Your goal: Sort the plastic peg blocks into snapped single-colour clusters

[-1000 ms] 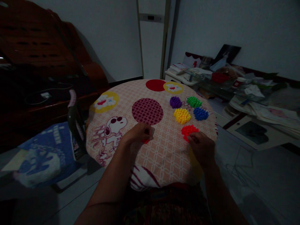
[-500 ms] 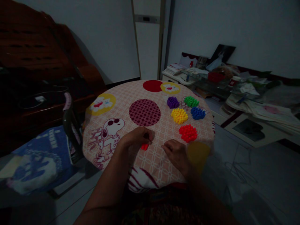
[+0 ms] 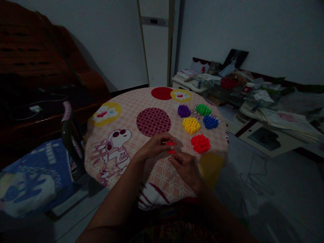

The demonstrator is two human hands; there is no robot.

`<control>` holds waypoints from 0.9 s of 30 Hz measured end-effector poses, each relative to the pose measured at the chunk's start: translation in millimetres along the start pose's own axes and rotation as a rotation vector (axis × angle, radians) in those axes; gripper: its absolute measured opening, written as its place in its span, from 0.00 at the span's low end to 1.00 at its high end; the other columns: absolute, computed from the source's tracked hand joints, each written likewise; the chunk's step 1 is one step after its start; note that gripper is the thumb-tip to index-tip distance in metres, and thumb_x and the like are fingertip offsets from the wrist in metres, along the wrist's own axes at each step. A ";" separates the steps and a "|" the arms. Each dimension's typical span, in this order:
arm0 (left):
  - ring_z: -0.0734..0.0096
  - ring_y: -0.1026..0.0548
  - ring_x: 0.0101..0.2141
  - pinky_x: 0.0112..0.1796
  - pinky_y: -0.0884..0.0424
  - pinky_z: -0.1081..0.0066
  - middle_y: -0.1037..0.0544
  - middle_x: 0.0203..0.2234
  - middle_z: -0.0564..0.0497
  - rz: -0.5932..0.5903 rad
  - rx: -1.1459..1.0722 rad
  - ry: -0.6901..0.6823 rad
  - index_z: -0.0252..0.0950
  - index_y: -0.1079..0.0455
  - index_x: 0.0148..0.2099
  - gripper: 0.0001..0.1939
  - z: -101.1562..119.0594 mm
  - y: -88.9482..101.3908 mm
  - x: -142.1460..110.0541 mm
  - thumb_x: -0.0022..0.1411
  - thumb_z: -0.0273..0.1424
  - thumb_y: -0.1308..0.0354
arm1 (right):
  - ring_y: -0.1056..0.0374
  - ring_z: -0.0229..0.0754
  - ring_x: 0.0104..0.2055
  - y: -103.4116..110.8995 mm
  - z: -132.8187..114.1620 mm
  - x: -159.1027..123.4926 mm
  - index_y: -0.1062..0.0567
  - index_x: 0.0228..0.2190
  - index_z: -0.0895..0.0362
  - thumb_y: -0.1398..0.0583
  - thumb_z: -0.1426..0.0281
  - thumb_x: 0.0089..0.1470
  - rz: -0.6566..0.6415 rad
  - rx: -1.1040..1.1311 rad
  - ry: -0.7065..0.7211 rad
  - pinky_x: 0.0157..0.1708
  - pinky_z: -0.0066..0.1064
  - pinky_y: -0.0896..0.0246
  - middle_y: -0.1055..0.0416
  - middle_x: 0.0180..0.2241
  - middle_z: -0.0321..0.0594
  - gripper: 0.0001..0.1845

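Note:
My left hand [image 3: 160,144] is closed in a pinch on a small red bead cluster [image 3: 171,147] over the near middle of the table. Just below and to the right, my right hand [image 3: 185,167] has its fingertips pressed together close to the cluster. Whether a bead sits between those fingertips is too dark and small to tell. To the right of my hands lies a heap of red beads [image 3: 200,144]. Beyond it are heaps of yellow beads [image 3: 191,125], blue beads [image 3: 210,122], purple beads [image 3: 184,111] and green beads [image 3: 204,109].
A patterned cloth [image 3: 129,111] covers the round table. A chair with a blue cover [image 3: 37,175] stands at the left, before a wooden bench [image 3: 30,67]. Papers and other items crowd a low cabinet [image 3: 260,138] on the right.
My left hand has moved right with the red bead cluster, lifting it up to my right hand. My right hand has shifted slightly left, so both hands now meet at the cluster.

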State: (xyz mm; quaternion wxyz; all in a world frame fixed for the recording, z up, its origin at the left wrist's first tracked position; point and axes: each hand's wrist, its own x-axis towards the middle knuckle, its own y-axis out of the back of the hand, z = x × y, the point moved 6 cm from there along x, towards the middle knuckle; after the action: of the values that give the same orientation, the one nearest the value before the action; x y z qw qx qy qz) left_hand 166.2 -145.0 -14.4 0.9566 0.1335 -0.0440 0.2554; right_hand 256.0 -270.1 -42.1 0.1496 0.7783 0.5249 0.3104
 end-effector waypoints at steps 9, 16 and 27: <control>0.74 0.27 0.27 0.30 0.33 0.75 0.24 0.27 0.51 0.005 -0.209 0.010 0.31 0.29 0.35 0.19 -2.4 -19.9 6.5 0.52 0.39 0.28 | 0.28 0.38 0.24 -0.3 22.1 -3.1 0.21 0.32 0.55 0.37 0.61 0.57 0.120 0.456 -0.221 0.23 0.27 0.33 0.24 0.26 0.35 0.10; 0.75 0.29 0.28 0.30 0.36 0.76 0.25 0.28 0.51 -0.041 -0.104 -0.023 0.31 0.28 0.35 0.19 0.3 -28.7 6.5 0.52 0.40 0.28 | 0.28 0.38 0.23 17.7 30.6 -15.0 0.21 0.28 0.56 0.34 0.60 0.54 0.233 0.409 -0.208 0.22 0.27 0.31 0.25 0.24 0.35 0.12; 0.68 0.22 0.39 0.41 0.27 0.71 0.20 0.40 0.45 -0.066 0.036 -0.077 0.33 0.23 0.43 0.16 -2.8 -36.0 8.3 0.58 0.38 0.33 | 0.25 0.41 0.29 129.3 71.1 -35.1 0.18 0.36 0.57 0.34 0.62 0.51 0.417 0.026 -0.170 0.30 0.31 0.29 0.20 0.30 0.40 0.13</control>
State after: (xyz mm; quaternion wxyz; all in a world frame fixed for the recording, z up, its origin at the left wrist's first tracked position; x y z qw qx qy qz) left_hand 191.4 -170.2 -24.2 0.9595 0.1620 -0.0717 0.2190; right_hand 386.2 -347.6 -35.5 0.1158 0.8953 0.3420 0.2609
